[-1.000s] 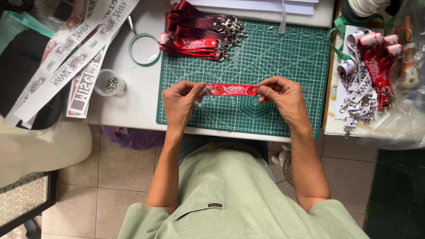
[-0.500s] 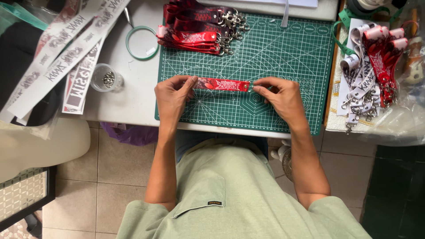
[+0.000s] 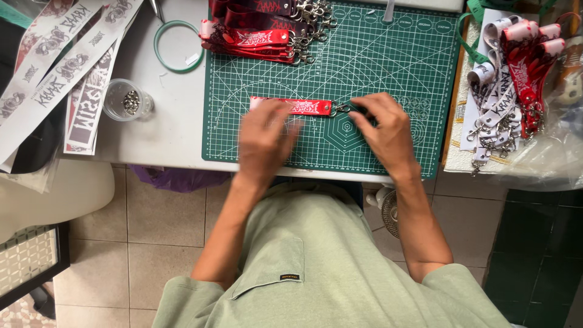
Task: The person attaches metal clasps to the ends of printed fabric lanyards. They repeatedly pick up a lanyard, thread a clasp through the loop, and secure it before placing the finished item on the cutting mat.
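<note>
A short red printed strap (image 3: 291,106) with a metal clasp (image 3: 340,109) on its right end lies flat on the green cutting mat (image 3: 388,67). My left hand (image 3: 264,136) is blurred with motion just below the strap's left half, with its fingers spread and nothing in them. My right hand (image 3: 382,130) pinches the strap at the clasp end with its fingertips.
A pile of finished red straps (image 3: 255,30) lies at the mat's top left. A green ring (image 3: 176,45), a clear cup of rivets (image 3: 127,100) and printed white ribbons (image 3: 54,73) lie to the left. More red and white straps (image 3: 516,79) are heaped at the right.
The strap was held taut between both hands above the mat; now it lies on the mat. My left hand has let go and drawn back toward me.
</note>
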A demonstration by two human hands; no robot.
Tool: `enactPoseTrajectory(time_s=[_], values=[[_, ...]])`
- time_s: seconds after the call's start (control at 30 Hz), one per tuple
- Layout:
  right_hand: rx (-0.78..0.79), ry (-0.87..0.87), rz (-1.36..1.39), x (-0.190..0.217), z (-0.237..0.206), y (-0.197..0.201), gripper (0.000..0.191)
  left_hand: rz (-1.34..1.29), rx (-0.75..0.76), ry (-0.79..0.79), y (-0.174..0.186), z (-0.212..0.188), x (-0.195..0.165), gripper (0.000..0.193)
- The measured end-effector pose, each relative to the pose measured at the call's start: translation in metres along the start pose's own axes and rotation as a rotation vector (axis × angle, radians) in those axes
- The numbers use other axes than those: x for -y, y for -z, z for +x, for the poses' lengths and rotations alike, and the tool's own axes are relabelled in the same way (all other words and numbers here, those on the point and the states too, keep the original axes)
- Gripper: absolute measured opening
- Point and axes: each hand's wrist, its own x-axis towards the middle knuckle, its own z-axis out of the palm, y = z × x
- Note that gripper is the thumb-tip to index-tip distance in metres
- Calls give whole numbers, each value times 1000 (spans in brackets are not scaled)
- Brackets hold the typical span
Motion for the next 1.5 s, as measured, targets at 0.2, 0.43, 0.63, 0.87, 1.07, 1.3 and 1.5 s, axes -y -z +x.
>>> enactPoseTrajectory(time_s=[0.2, 0.43, 0.63, 0.87, 1.07, 1.3, 1.5], values=[[49, 31, -78, 6, 3, -9, 26, 122, 379, -141, -16, 4, -22, 95], [67, -24, -17, 6, 6, -6, 20, 165, 403, -145, -14, 3, -20, 94], [79, -197, 180, 5, 7, 0, 23, 158, 412, -138, -14, 3, -20, 94], [15, 48, -79, 13, 10, -9, 39, 150, 393, -141, -16, 3, -20, 94], [15, 66, 2, 14, 8, -16, 28, 149, 261, -108, -24, 6, -22, 62], [34, -116, 342, 3, 0, -10, 17, -226, 218, 35, -21, 38, -31, 16], [54, -253, 646, -7, -3, -12, 14, -457, 439, 370, -6, 50, -42, 23]])
